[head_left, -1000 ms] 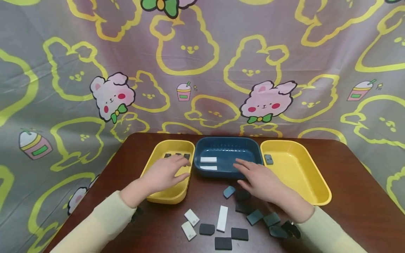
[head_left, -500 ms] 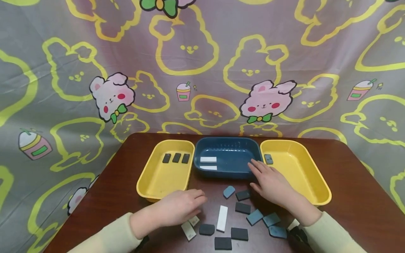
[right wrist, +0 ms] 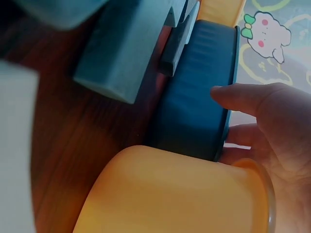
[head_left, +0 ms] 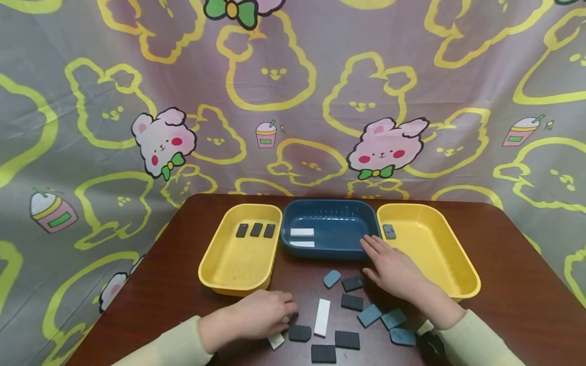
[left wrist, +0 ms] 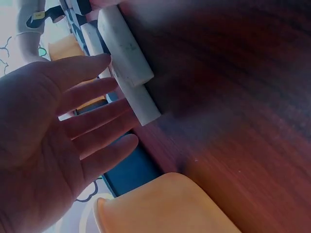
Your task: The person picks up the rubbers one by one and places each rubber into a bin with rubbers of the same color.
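Note:
My left hand (head_left: 263, 315) is low over the table, at two small white blocks (head_left: 276, 341) that it partly covers. In the left wrist view, the thumb tip is at the edge of the upper white block (left wrist: 126, 48), and the outstretched fingers reach beside the lower white block (left wrist: 143, 109). No firm grip shows. My right hand (head_left: 393, 269) lies with extended fingers at the right end of the blue tray (head_left: 329, 252), beside the right yellow tray (head_left: 458, 249). It holds nothing; whether its fingertips touch the blue rim is unclear.
Several black blocks (head_left: 323, 354), blue-grey blocks (head_left: 369, 315) and a long white bar (head_left: 322, 317) lie between the hands. The left yellow tray (head_left: 233, 264) holds three dark blocks (head_left: 256, 230). Two white bars (head_left: 302, 232) lie in the blue tray, one blue-grey block (head_left: 389, 232) in the right tray.
My left hand has left the left yellow tray and come down toward me to the white blocks, uncovering three dark blocks. My right hand has shifted slightly right and down.

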Tool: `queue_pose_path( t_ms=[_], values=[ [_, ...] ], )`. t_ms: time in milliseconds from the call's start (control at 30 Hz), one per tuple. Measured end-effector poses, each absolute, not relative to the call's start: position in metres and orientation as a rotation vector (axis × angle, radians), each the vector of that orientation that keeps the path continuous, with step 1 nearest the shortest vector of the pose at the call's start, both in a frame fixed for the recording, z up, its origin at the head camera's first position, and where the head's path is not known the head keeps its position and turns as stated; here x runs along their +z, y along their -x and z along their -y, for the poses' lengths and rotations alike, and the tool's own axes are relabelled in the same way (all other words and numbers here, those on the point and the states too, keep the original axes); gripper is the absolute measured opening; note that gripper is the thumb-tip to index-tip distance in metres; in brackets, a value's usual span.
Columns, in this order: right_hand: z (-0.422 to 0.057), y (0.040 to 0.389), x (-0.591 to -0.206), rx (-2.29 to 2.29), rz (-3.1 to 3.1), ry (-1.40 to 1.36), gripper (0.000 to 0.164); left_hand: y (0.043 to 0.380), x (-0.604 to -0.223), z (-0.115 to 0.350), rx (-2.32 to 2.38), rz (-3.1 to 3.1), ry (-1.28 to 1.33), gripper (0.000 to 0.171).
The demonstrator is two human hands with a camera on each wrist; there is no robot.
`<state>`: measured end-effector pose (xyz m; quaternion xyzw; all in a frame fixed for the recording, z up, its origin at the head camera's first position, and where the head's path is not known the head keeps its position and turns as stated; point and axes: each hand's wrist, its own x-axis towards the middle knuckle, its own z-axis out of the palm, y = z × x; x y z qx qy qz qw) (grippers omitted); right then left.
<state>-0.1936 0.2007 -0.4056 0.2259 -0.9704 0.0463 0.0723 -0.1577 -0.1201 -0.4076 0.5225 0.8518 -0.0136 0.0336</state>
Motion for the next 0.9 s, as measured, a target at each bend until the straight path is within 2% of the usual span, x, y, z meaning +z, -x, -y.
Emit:
queue_pose_path(
  t_ms=[100, 333, 700, 900],
  values=[
    [-0.201, 0.193, -0.406, 0.144, 2.900, -0.687, 0.064, 0.159, -0.408, 0.120, -0.063, -2.624, -1.616, 0.021],
    [-0.199, 0.193, -0.398, 0.098, 2.884, -0.685, 0.043, 0.158, -0.404, 0.121, -0.079, -2.630, -1.615, 0.023],
    [-0.193, 0.208, -0.388, -0.040, 2.909, -0.720, 0.027, 0.155, -0.401, 0.126, -0.013, -2.616, -1.470, 0.021],
    [-0.191, 0.214, -0.386, -0.145, 2.915, -0.734, 0.016, 0.155, -0.403, 0.125, -0.068, -2.644, -1.506, 0.023]
  ],
)
